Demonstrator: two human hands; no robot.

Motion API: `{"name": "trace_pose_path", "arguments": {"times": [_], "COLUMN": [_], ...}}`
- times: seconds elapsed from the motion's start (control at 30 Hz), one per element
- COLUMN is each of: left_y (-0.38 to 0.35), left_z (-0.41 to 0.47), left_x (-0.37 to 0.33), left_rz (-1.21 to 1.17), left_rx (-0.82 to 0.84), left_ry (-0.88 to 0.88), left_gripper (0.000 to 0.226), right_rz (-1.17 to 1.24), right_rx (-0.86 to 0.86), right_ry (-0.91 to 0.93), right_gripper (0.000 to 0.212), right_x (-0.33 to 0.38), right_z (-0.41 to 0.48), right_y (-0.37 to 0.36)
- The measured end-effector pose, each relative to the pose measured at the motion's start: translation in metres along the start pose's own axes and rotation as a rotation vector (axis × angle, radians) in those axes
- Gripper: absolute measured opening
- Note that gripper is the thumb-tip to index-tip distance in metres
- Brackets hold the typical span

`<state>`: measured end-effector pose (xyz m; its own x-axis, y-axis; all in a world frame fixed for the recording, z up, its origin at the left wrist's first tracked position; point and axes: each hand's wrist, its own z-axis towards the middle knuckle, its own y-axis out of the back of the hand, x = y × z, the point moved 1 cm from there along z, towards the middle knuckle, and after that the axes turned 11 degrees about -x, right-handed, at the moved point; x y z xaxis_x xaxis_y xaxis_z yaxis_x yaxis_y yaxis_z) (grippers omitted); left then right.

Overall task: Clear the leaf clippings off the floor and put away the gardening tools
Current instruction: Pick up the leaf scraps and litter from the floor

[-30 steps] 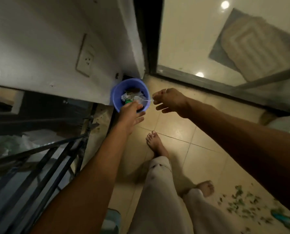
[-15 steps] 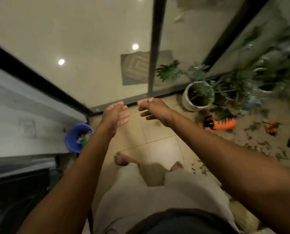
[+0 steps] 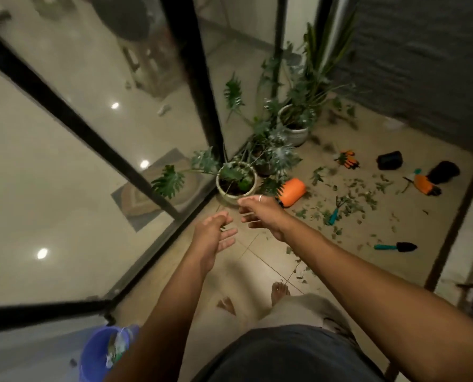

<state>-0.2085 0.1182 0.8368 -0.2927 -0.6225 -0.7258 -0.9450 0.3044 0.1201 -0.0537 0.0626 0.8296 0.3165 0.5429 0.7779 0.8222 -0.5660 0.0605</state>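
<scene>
Green leaf clippings [image 3: 348, 199] lie scattered over the tiled floor at the right. Among them are a teal-handled trowel [image 3: 395, 246], a small teal hand rake [image 3: 335, 210], orange gloves [image 3: 347, 159], an orange sprayer [image 3: 292, 193] and another orange tool [image 3: 424, 184]. My left hand [image 3: 214, 235] and my right hand [image 3: 260, 213] are stretched out in front of me above the floor, fingers relaxed, holding nothing. A blue bucket [image 3: 92, 357] with clippings inside stands at the bottom left, partly hidden by my left arm.
Potted plants [image 3: 236, 181] stand in the corner by the glass door [image 3: 92, 161]. Two black pots [image 3: 389, 160] lie on their sides at the far right. A dark wall [image 3: 423, 64] closes the back. My bare feet [image 3: 279, 290] stand on the tiles.
My hands left the blue bucket and came up empty. The view swung right, away from the bucket, and now takes in the plants, tools and clippings.
</scene>
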Motion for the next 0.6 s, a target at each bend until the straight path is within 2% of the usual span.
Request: {"name": "trace_pose_path", "arguments": {"times": [0.3, 0.43, 0.6], "left_y": [-0.060, -0.068, -0.071], "left_z": [-0.006, -0.006, -0.007], "left_x": [-0.030, -0.035, -0.031], "left_rz": [0.218, 0.277, 0.315], "left_rx": [0.278, 0.379, 0.450], "left_ry": [-0.070, -0.077, -0.051], "left_gripper": [0.024, 0.018, 0.011], "right_rz": [0.272, 0.362, 0.402], "right_rx": [-0.327, -0.420, -0.517], "right_ry": [0.010, 0.005, -0.009], "right_gripper": [0.010, 0.019, 0.018], "right_x": [-0.007, -0.017, -0.035], "right_z": [-0.027, -0.039, -0.050], "right_y": [0.069, 0.080, 0.085]}}
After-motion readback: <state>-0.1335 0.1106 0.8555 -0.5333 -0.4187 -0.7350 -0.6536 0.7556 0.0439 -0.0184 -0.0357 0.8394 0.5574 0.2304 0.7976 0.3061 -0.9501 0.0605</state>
